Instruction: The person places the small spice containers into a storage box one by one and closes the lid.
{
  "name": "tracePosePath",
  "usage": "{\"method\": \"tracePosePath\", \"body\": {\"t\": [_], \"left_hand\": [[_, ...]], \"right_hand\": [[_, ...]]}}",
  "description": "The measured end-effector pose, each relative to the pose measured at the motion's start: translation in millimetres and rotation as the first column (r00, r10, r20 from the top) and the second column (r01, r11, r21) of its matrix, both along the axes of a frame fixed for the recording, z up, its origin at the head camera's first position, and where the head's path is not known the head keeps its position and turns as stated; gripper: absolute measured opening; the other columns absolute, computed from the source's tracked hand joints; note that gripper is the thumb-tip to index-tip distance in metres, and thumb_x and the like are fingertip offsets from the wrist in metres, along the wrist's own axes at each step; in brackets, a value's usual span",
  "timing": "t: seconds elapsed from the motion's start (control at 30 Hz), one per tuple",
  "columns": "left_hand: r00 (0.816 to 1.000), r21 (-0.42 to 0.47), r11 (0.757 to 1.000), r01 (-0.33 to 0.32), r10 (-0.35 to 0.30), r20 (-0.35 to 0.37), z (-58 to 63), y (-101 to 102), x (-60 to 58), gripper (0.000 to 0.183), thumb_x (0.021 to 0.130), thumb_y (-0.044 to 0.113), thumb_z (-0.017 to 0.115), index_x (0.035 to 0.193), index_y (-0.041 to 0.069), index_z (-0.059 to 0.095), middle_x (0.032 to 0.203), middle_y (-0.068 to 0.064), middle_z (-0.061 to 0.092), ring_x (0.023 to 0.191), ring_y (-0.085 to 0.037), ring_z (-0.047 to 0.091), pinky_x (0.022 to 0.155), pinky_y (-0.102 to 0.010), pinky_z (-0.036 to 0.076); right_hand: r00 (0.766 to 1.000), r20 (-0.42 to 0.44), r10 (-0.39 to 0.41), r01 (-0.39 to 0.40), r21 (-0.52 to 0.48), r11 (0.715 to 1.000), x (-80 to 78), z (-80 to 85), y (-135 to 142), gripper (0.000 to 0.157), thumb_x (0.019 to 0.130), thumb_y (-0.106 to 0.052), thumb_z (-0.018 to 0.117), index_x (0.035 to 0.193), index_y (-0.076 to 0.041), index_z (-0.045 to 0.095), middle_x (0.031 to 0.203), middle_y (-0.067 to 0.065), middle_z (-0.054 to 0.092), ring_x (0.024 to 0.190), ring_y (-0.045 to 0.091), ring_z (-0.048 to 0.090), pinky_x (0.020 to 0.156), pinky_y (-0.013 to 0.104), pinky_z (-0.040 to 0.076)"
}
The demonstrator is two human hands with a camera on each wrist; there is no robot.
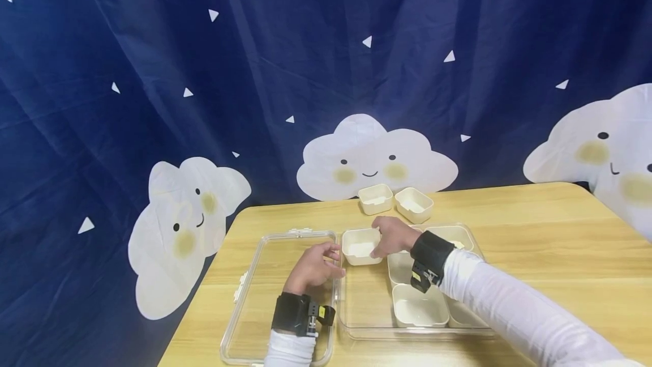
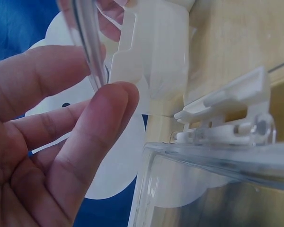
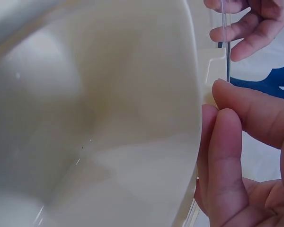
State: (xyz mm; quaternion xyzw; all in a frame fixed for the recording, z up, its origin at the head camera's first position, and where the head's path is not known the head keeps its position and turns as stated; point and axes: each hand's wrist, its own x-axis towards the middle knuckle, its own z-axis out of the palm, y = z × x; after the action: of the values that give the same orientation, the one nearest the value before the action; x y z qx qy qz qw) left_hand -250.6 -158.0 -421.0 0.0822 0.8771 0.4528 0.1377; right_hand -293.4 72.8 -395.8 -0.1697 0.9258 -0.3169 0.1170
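Observation:
My right hand (image 1: 393, 237) grips the right side of a small cream bin (image 1: 356, 242), which sits at the back left corner of a clear box (image 1: 367, 333). The thumb and fingertips meet at the bin's rim. At the box's left edge is my left hand (image 1: 317, 265), its thumb and fingers around the clear rim (image 2: 87, 42). Several similar bins stand in the right part of the box, among them one at the front (image 1: 420, 306); my right forearm hides part of them. A bin's inner wall (image 3: 132, 94) fills much of the right wrist view.
Two more cream bins (image 1: 376, 199) (image 1: 414, 205) stand behind the box near the table's back edge. The clear lid (image 1: 226, 338) with white clips (image 1: 240, 287) lies on the wooden table (image 1: 560, 242) at left. A dark blue curtain (image 1: 305, 44) hangs behind.

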Motion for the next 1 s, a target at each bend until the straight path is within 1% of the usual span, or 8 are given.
{"method": "tracePosePath", "body": {"t": [0.23, 0.4, 0.47, 0.57, 0.7, 0.83, 0.93, 1.0], "left_hand": [[1.000, 0.003, 1.000, -0.002, 0.002, 0.012, -1.3, -1.0, -0.7, 0.057, 0.075, 0.004, 0.080, 0.128, 0.005, 0.058, 0.107, -0.007, 0.062, 0.088, -0.023, 0.067, 0.068, -0.035, 0.053], [1.000, -0.003, 1.000, -0.003, 0.003, 0.011, -0.7, -0.6, -0.8, 0.058, 0.076, 0.005, 0.080, 0.129, 0.005, 0.058, 0.107, -0.007, 0.062, 0.088, -0.023, 0.066, 0.068, -0.035, 0.053], [1.000, -0.008, 1.000, -0.002, 0.002, 0.007, -0.5, -0.3, -0.8, 0.057, 0.076, 0.005, 0.080, 0.129, 0.005, 0.058, 0.107, -0.007, 0.062, 0.088, -0.023, 0.066, 0.068, -0.035, 0.053], [1.000, -0.016, 1.000, -0.003, 0.003, 0.002, 0.2, -0.1, -0.8, 0.057, 0.076, 0.005, 0.080, 0.128, 0.006, 0.058, 0.106, -0.006, 0.062, 0.089, -0.023, 0.066, 0.068, -0.035, 0.053], [1.000, -0.020, 1.000, -0.002, 0.002, 0.001, 0.4, 0.0, -1.0, 0.057, 0.076, 0.005, 0.080, 0.128, 0.006, 0.058, 0.107, -0.007, 0.062, 0.090, -0.023, 0.066, 0.068, -0.035, 0.053], [1.000, -0.018, 1.000, 0.000, 0.000, 0.004, -0.8, -0.3, -1.6, 0.058, 0.076, 0.006, 0.080, 0.129, 0.006, 0.058, 0.107, -0.007, 0.062, 0.090, -0.023, 0.066, 0.069, -0.035, 0.053], [1.000, -0.016, 1.000, 0.004, -0.004, 0.005, -1.5, -0.5, -2.0, 0.058, 0.076, 0.005, 0.080, 0.129, 0.005, 0.058, 0.107, -0.007, 0.062, 0.090, -0.023, 0.066, 0.068, -0.035, 0.053], [1.000, -0.016, 1.000, 0.005, -0.005, 0.005, -1.6, -0.6, -2.2, 0.058, 0.076, 0.005, 0.080, 0.129, 0.005, 0.058, 0.108, -0.007, 0.062, 0.090, -0.023, 0.066, 0.068, -0.035, 0.053]], "right_hand": [[1.000, -0.023, 0.007, -0.007, 0.022, 1.000, -1.3, -2.2, -0.7, 0.072, 0.062, -0.011, 0.088, 0.122, 0.008, 0.054, 0.107, 0.022, 0.062, 0.097, 0.029, 0.060, 0.086, 0.042, 0.050], [1.000, -0.005, 0.015, -0.015, 0.015, 1.000, -1.6, -2.6, -1.3, 0.072, 0.063, -0.010, 0.088, 0.124, 0.007, 0.053, 0.109, 0.023, 0.062, 0.078, 0.020, 0.064, 0.087, 0.043, 0.049], [1.000, -0.004, 0.015, -0.015, 0.014, 1.000, -1.7, -2.9, -1.5, 0.072, 0.063, -0.011, 0.088, 0.124, 0.006, 0.053, 0.109, 0.023, 0.062, 0.074, 0.016, 0.063, 0.086, 0.041, 0.050], [1.000, 0.001, 0.009, -0.009, -0.002, 1.000, -1.8, -3.3, -2.0, 0.072, 0.063, -0.010, 0.088, 0.124, 0.005, 0.052, 0.107, 0.022, 0.063, 0.069, 0.016, 0.065, 0.083, 0.039, 0.051], [1.000, -0.019, 0.012, -0.012, -0.006, 1.000, -1.7, -4.2, -2.4, 0.071, 0.063, -0.008, 0.087, 0.123, 0.006, 0.052, 0.088, 0.012, 0.066, 0.060, 0.014, 0.063, 0.079, 0.036, 0.051], [0.999, -0.025, 0.020, -0.020, -0.013, 1.000, -1.6, -6.1, -2.8, 0.070, 0.064, -0.006, 0.085, 0.123, 0.008, 0.050, 0.065, 0.002, 0.063, 0.053, 0.013, 0.062, 0.070, 0.030, 0.050], [1.000, -0.010, 0.019, -0.019, -0.022, 1.000, -1.2, -6.4, -3.6, 0.069, 0.066, -0.004, 0.084, 0.124, 0.008, 0.049, 0.058, 0.000, 0.061, 0.051, 0.013, 0.062, 0.064, 0.028, 0.048], [1.000, -0.012, 0.019, -0.019, -0.019, 1.000, -1.3, -6.1, -3.7, 0.068, 0.066, -0.005, 0.084, 0.123, 0.008, 0.049, 0.057, 0.000, 0.061, 0.051, 0.014, 0.062, 0.064, 0.027, 0.048]]}}
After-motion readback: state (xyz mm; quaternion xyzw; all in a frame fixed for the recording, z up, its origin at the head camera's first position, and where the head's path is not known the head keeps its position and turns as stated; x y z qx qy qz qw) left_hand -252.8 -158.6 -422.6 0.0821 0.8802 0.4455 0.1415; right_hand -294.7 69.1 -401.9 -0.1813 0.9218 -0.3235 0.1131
